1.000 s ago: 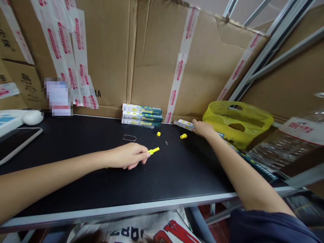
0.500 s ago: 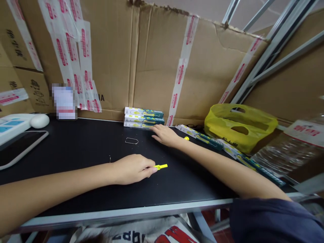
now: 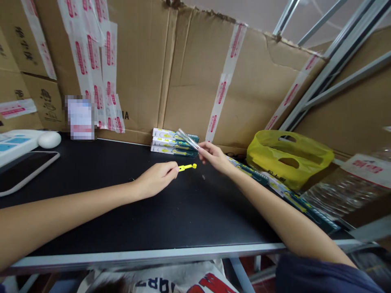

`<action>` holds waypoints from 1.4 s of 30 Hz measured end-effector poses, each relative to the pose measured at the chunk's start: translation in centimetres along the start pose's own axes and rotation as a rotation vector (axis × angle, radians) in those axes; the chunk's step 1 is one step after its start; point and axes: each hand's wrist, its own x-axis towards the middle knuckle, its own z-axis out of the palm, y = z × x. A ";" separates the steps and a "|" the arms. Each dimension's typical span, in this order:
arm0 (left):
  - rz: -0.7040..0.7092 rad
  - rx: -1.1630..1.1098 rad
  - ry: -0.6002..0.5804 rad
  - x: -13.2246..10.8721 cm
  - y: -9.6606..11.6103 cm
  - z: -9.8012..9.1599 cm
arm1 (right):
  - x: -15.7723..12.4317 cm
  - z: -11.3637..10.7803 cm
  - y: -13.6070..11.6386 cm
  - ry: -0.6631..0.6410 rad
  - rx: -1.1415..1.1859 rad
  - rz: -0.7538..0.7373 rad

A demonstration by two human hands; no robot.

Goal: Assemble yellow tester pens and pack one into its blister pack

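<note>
My left hand (image 3: 159,177) is closed around a slim yellow plastic piece (image 3: 185,167), whose free end points right. A small yellow knob (image 3: 194,166) shows at that end; whether it is joined on, I cannot tell. In my right hand (image 3: 214,156) a clear plastic tube (image 3: 188,139) is pinched between thumb and fingers, slanting up to the left in front of the small stacked boxes (image 3: 174,151). What looks like a small spring (image 3: 203,177) lies on the black tabletop (image 3: 195,219) below that hand. A bit of bent metal wire (image 3: 131,179) shows behind my left wrist.
Printed slim boxes (image 3: 302,203) lie along the right side, beside a yellow plastic bag (image 3: 290,158) and clear plastic wrap (image 3: 345,191). A phone (image 3: 27,171) and a white device (image 3: 18,142) are at the left. A cardboard wall (image 3: 195,73) closes the back.
My right hand has lifted the clear tube from beside the stacked boxes. My left hand has moved up and away from me with the yellow piece. The wire loop is now out of sight.
</note>
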 end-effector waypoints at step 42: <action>-0.133 -0.613 -0.100 -1.7 2.0 1.6 | -4.6 3.7 -5.6 -0.102 0.588 0.065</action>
